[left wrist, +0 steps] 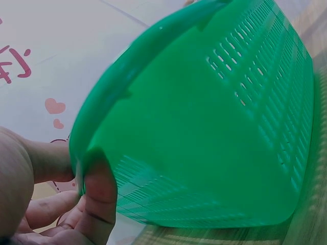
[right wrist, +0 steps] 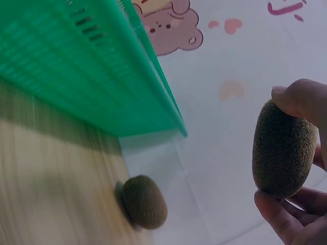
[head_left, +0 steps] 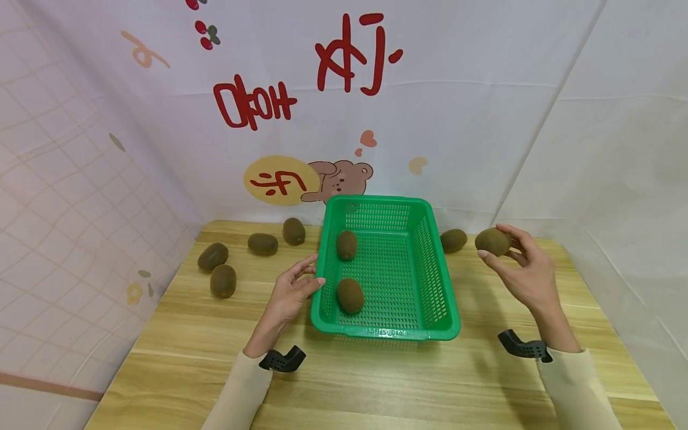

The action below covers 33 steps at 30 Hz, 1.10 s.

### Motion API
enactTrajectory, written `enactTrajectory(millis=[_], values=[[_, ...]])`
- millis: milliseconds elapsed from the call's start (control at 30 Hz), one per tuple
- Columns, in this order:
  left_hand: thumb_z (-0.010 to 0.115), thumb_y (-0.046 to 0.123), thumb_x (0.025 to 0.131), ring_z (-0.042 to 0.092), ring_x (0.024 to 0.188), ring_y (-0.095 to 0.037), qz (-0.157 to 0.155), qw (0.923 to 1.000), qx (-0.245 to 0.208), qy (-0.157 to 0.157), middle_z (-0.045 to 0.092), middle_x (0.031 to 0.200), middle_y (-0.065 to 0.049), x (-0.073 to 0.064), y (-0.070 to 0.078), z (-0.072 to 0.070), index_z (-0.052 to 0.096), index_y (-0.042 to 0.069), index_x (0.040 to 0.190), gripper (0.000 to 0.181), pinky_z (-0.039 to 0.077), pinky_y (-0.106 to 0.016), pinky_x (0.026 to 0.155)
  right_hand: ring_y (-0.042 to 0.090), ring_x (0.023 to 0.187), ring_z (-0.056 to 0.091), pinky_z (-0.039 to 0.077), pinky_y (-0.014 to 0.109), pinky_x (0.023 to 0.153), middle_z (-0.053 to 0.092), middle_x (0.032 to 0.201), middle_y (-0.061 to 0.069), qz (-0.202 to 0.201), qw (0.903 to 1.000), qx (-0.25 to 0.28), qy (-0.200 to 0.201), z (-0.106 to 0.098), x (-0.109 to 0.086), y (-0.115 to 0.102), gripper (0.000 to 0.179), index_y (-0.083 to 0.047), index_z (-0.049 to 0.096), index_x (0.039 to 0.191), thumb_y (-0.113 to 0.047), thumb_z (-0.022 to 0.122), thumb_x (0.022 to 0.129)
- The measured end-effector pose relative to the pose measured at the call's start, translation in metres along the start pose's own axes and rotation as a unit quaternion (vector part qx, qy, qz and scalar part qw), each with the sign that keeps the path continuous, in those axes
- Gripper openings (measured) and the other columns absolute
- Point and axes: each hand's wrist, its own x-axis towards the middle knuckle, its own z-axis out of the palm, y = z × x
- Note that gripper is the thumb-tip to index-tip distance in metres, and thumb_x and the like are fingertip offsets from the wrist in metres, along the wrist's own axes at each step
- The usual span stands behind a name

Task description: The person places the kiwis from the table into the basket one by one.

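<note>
A green plastic basket with slotted walls stands on the wooden table, and two brown kiwis lie inside along its left side, one kiwi farther back and another kiwi nearer. My left hand grips the basket's left rim; the left wrist view shows the rim between thumb and fingers. To the right of the basket, my right hand holds a kiwi above the table. In the right wrist view this kiwi is pinched lengthwise between thumb and fingertips.
Another kiwi lies on the table just right of the basket, near the back edge. Left of the basket are several loose kiwis, among them one kiwi nearest the front. A white printed cloth hangs behind the table.
</note>
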Motion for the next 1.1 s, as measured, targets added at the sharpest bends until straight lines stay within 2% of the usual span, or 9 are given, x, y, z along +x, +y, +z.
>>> enactTrajectory(millis=[300, 667, 833, 967, 1100], values=[[0.064, -0.003, 0.098, 0.061, 0.081, -0.003, 0.003, 1.0, -0.005, -0.002, 0.051, 0.121, -0.016, 0.0, 0.0, 0.0, 0.045, 0.006, 0.154, 0.06, 0.049, -0.019, 0.073, -0.001, 0.117, 0.058, 0.046, 0.004, 0.092, 0.061, 0.135, -0.008, -0.035, 0.9992, 0.005, -0.015, 0.011, -0.002, -0.02, 0.064, -0.015, 0.06, 0.143, -0.004, 0.084, 0.084], [0.065, -0.002, 0.097, 0.062, 0.083, -0.003, 0.009, 1.0, -0.001, 0.0, 0.053, 0.12, -0.018, 0.001, 0.0, 0.0, 0.046, 0.006, 0.153, 0.059, 0.052, -0.018, 0.073, 0.001, 0.116, 0.059, 0.047, 0.008, 0.095, 0.065, 0.133, 0.008, -0.079, 0.9952, 0.038, -0.043, 0.025, -0.004, -0.042, 0.067, -0.012, 0.061, 0.141, 0.004, 0.084, 0.08], [0.065, -0.002, 0.098, 0.063, 0.083, -0.003, 0.009, 0.9999, 0.005, 0.003, 0.053, 0.12, -0.018, 0.001, -0.001, -0.001, 0.046, 0.005, 0.153, 0.059, 0.053, -0.019, 0.073, 0.001, 0.116, 0.06, 0.047, 0.008, 0.095, 0.066, 0.132, 0.01, -0.092, 0.9932, 0.04, -0.06, 0.032, -0.005, -0.049, 0.067, -0.013, 0.062, 0.141, 0.003, 0.085, 0.079], [0.065, -0.001, 0.098, 0.063, 0.084, -0.003, 0.01, 0.9999, 0.008, 0.005, 0.054, 0.119, -0.016, 0.001, -0.002, -0.001, 0.046, 0.005, 0.153, 0.059, 0.053, -0.02, 0.073, 0.003, 0.115, 0.061, 0.049, 0.01, 0.095, 0.067, 0.131, 0.008, -0.112, 0.9896, 0.042, -0.08, 0.038, -0.007, -0.053, 0.067, -0.014, 0.062, 0.141, 0.003, 0.084, 0.08], [0.065, -0.001, 0.098, 0.062, 0.082, -0.003, 0.01, 0.9999, 0.004, 0.004, 0.053, 0.119, -0.014, 0.001, -0.001, 0.0, 0.046, 0.006, 0.153, 0.059, 0.052, -0.019, 0.072, 0.003, 0.115, 0.061, 0.051, 0.012, 0.095, 0.065, 0.134, 0.011, -0.147, 0.9825, 0.055, -0.1, 0.044, -0.008, -0.055, 0.07, -0.009, 0.061, 0.141, 0.007, 0.085, 0.077]])
